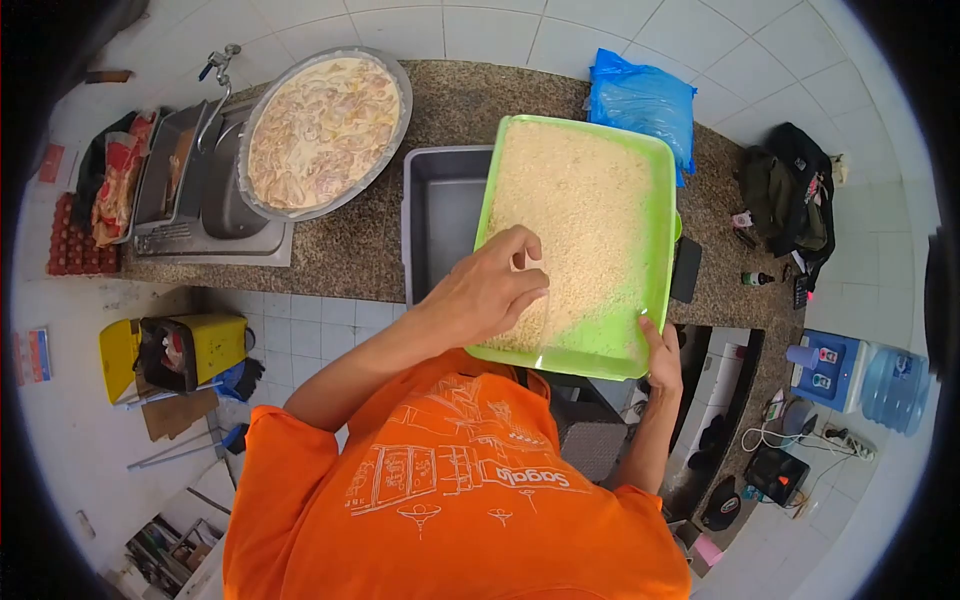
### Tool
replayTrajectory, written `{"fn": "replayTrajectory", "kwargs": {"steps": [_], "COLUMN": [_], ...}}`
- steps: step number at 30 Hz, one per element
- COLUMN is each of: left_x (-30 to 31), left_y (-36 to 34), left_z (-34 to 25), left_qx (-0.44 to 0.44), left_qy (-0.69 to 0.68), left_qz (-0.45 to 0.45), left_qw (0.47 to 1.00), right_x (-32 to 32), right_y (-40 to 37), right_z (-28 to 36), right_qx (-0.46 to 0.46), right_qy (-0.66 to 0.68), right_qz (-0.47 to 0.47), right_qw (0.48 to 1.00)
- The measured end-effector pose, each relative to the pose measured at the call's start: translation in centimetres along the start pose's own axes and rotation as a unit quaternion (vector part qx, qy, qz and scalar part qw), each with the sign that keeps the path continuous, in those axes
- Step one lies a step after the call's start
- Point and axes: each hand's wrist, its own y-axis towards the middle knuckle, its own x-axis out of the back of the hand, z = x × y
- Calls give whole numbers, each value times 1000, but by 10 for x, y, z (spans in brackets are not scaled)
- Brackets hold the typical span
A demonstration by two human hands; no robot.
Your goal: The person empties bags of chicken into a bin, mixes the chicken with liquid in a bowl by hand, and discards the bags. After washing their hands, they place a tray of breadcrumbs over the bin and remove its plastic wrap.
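A bright green tray (655, 265) holds a broad layer of pale crumbs (575, 200), with bare green plastic showing at its near right. My left hand (492, 288) is over the tray's near left part, its fingers curled together just above the crumbs. Something clear seems to show beneath those fingers, but I cannot make out what it is. At the near right corner, my right hand (660, 358) grips the tray's rim, thumb on top and fingers hidden below. Under the tray's left side sits a grey bin (445, 185), partly covered.
A large round bowl (400, 140) of pieces in creamy batter stands beside the sink (225, 190). A blue plastic bag (645, 105) lies behind the tray. Egg trays (80, 240) are far left; a water dispenser (830, 370) and a black bag (800, 190) are at right.
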Motion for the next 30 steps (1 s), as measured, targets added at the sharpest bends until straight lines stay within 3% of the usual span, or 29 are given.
{"fn": "replayTrajectory", "kwargs": {"steps": [5, 8, 11, 13, 16, 17, 19, 20, 22, 23, 25, 30], "left_x": [17, 22, 29, 42, 51, 49, 40, 34, 25, 22, 16, -22], "left_y": [18, 28, 41, 59, 107, 126, 160, 176, 200, 201, 201, 212], "left_z": [17, 37, 66, 87, 128, 137, 146, 155, 160, 156, 147, 174], "left_qx": [-21, -24, -72, -41, 61, 52, 210, 205, 303, 300, 239, 187], "left_qy": [9, 35, 72, -25, -63, -64, -90, -91, -170, -171, -349, -442], "left_qz": [13, 50, 46, 96, 45, 48, 23, 23, 174, 177, 268, 271], "left_qw": [1000, 998, 994, 994, 995, 995, 973, 974, 922, 922, 866, 834], "right_x": [-17, -39, -62, -74, -85, -89, -98, -104, -116, -118, -120, -125], "right_y": [-12, -12, -8, -11, -19, -21, -28, -33, -41, -42, -44, -52], "right_z": [-10, -15, -20, -21, -23, -26, -33, -30, -24, -27, -33, -23], "right_qx": [60, 104, 133, 151, 176, 180, 163, 166, 207, 207, 207, 233], "right_qy": [49, 56, 102, 78, 80, 81, 95, 95, 110, 110, 92, -16], "right_qz": [-22, -102, -119, -146, -145, -153, -190, -193, -214, -218, -244, -290], "right_qw": [997, 988, 979, 975, 970, 968, 964, 962, 948, 947, 943, 928]}}
